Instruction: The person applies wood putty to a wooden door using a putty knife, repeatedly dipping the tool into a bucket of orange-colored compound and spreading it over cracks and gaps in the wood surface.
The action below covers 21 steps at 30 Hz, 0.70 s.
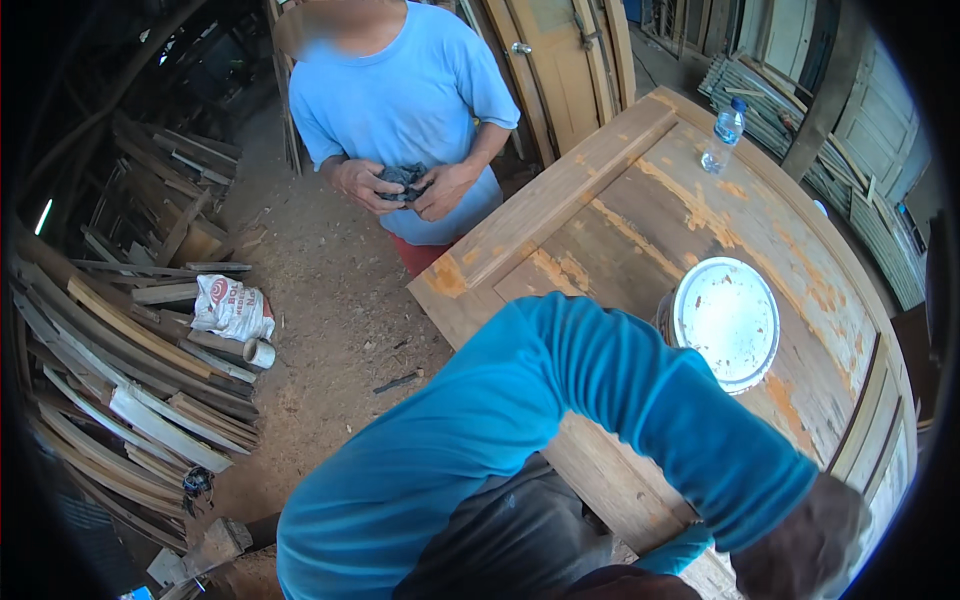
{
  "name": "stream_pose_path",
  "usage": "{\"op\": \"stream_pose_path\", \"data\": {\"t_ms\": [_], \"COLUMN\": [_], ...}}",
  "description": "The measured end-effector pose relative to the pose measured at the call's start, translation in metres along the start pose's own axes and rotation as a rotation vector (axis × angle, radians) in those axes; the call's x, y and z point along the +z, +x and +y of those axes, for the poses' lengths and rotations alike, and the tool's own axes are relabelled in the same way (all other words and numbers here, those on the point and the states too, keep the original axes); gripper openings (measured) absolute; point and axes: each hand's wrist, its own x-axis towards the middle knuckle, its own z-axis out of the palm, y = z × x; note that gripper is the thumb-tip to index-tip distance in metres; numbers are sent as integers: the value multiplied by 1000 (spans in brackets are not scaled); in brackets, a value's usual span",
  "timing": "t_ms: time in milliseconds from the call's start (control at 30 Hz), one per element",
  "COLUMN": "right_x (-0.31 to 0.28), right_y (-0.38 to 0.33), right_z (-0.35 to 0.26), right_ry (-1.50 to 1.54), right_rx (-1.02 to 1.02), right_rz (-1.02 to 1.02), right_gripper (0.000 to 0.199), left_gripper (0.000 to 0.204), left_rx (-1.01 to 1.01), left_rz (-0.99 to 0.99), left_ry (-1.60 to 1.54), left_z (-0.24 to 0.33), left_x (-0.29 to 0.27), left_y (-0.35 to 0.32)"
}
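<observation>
**Left Hand [802, 540] at Patched Door [560, 225]**

Blurred beside the near edge, its grip cannot be told; the right hand cannot be made out. 1 lidded bucket [725, 320] sits mid-door, probably for easy reach; 1 bottle [722, 145] stands near the far corner, likely clear of elbows.

Teal-sleeved left arm [430, 450], elbow [548, 325] raised and bent, forearm [690, 425] slanting down to the right, left hand [808, 540] blurred, finger pose unclear
</observation>
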Motion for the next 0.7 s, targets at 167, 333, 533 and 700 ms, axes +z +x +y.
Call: {"op": "stream_pose_path", "data": {"t_ms": [167, 333, 533, 700], "right_x": [6, 3, -1, 3], "right_y": [-9, -8, -3, 0], "right_z": [-3, 3, 18, 25], "right_ry": [57, -38, -45, -78], "right_rx": [16, -35, -79, -106], "right_rz": [5, -24, -14, -1], "right_gripper": [57, 56, 59, 61], "left_gripper": [53, 74, 86, 86], "left_rx": [-290, -827, -1321, -1310], "left_rz": [110, -62, -315, -293], "left_ry": [470, 655, 244, 244], "left_z": [-69, -115, -113, -118], "left_x": [-14, -36, -28, -24], "left_y": [-92, -178, -216, -225]}}
